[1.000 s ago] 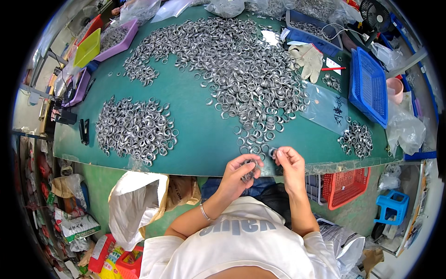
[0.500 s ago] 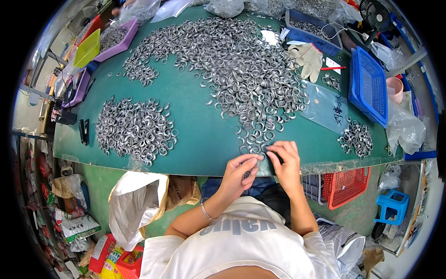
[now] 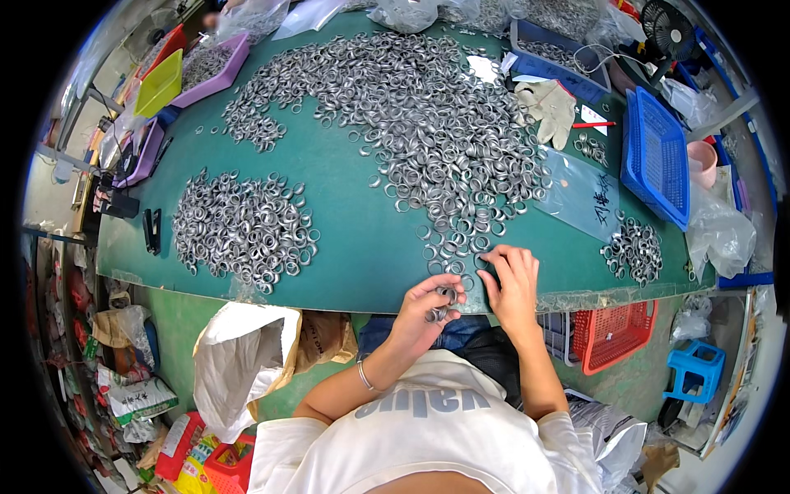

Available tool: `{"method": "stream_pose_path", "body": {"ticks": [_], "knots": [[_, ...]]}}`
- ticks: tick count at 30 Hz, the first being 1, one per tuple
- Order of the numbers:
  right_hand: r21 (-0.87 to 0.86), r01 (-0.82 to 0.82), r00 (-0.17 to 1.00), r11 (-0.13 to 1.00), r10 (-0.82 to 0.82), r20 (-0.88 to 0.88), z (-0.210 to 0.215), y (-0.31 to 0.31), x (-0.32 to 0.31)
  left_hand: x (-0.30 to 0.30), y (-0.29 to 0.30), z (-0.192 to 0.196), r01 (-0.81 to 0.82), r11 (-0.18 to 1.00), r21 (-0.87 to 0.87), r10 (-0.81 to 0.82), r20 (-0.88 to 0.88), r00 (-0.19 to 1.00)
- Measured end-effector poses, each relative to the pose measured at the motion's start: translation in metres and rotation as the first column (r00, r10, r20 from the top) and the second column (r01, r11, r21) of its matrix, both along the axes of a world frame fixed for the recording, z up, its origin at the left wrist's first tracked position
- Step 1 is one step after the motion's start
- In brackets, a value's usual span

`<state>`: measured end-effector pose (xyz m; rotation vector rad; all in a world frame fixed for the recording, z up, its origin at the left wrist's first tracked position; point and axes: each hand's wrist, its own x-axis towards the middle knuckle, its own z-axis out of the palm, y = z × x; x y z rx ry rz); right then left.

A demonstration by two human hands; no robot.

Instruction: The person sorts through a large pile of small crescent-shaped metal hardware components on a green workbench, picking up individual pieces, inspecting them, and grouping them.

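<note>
Several grey metal rings [image 3: 445,294] sit in the curled fingers of my left hand [image 3: 414,323], at the table's front edge. Just right of it, my right hand [image 3: 516,288] has thumb and index finger closing at a single metal ring [image 3: 480,261] by the near tip of a big heap. This large heap of metal rings [image 3: 436,140] spreads back over the green table [image 3: 346,222]. A second heap of rings [image 3: 243,230] lies to the left, and a smaller heap [image 3: 634,251] lies at the right.
Blue baskets [image 3: 654,156] stand at the right edge, near a clear plastic bag [image 3: 580,193] and a work glove [image 3: 550,107]. Purple [image 3: 226,70] and blue bins [image 3: 568,70] are at the back. A black stapler [image 3: 151,230] lies far left. Below the edge hangs an open paper sack [image 3: 247,354].
My left hand has turned and opened somewhat, so the rings in it show more. My right hand has shifted slightly right, with a ring at its fingertips. The view has shifted slightly.
</note>
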<state>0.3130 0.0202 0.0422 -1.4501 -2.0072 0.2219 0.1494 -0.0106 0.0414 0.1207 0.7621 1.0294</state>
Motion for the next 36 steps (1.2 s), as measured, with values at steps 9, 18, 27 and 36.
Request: {"method": "stream_pose_path", "body": {"ticks": [9, 18, 27, 36], "knots": [[0.046, 0.029, 0.999, 0.999, -0.028, -0.016, -0.008, 0.001, 0.0, 0.001, -0.001, -0.001, 0.091, 0.996, -0.012, -0.091, 0.011, 0.996], [-0.03, 0.088, 0.993, 0.996, -0.09, -0.076, -0.006, -0.005, -0.007, -0.004, -0.002, 0.002, 0.108, 0.993, 0.045, -0.106, -0.048, 0.993], [-0.305, -0.112, 0.629, 0.946, -0.171, -0.759, -0.003, -0.017, 0.003, 0.014, 0.003, 0.012, 0.123, 0.969, 0.213, -0.069, -0.244, 0.967], [-0.335, -0.378, 0.365, 0.863, -0.193, -0.911, -0.003, -0.035, 0.009, 0.039, 0.008, 0.009, 0.206, 0.913, 0.353, -0.06, -0.383, 0.922]]}}
